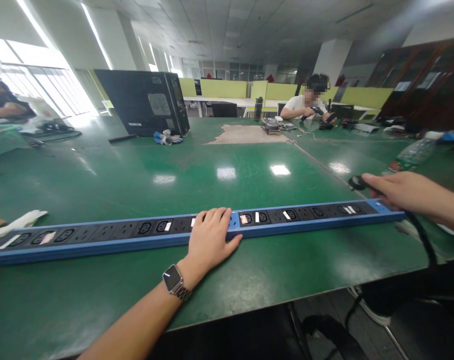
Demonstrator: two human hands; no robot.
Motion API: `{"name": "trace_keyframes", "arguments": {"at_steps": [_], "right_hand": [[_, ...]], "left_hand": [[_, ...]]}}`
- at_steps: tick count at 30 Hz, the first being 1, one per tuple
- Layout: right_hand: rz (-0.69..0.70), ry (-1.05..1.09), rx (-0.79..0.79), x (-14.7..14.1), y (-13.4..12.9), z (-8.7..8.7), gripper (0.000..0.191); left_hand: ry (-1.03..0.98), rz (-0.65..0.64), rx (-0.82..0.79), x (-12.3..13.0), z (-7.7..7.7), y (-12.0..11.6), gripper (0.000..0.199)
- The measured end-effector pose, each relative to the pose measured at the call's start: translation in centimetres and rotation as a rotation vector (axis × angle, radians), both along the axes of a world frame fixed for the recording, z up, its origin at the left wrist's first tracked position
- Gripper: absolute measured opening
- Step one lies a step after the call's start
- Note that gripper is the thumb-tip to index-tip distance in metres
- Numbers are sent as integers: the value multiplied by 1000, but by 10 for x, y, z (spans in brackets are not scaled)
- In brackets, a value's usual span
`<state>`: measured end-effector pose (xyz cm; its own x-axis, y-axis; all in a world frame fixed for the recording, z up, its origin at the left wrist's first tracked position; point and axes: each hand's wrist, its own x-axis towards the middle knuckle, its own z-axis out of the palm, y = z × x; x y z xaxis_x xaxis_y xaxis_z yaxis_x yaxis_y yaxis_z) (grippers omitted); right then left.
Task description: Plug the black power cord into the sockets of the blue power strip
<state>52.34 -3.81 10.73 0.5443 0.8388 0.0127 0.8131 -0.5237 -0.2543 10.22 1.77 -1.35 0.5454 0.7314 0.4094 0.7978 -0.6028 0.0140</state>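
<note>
A long blue power strip (208, 240) with black sockets and white labels lies across the green table. My left hand (211, 231), with a watch on its wrist, grips the strip near its middle, fingers over the top and thumb along the near side. At the strip's right end, my right hand (394, 190) is closed around a black plug (358, 183), held above the table and apart from the sockets. A thick black cable (422, 237) hangs down from below that hand toward the table's edge.
A black computer case (137, 102) stands at the back left, gloves (168, 137) beside it. A plastic bottle (412, 154) lies at right. A co-worker (305, 105) sits across the table; another person (5, 102) is at far left. Brown cardboard (245, 135) lies between.
</note>
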Motion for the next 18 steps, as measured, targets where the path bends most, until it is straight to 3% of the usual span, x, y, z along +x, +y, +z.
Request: {"name": "trace_keyframes", "arguments": {"at_steps": [2, 5, 9, 13, 18], "right_hand": [[19, 50, -157, -22, 2, -7, 57], [73, 66, -232, -38, 6, -28, 54], [103, 85, -241, -36, 10, -51, 53], [126, 65, -271, -32, 12, -60, 56], [218, -93, -217, -24, 3, -78, 57]], "left_hand": [[1, -5, -1, -1, 0, 0, 58], [-1, -9, -1, -1, 0, 0, 58], [-12, -16, 2, -2, -1, 1, 57], [-15, -19, -1, -2, -1, 1, 57], [-8, -19, -5, -2, 0, 0, 57]]}}
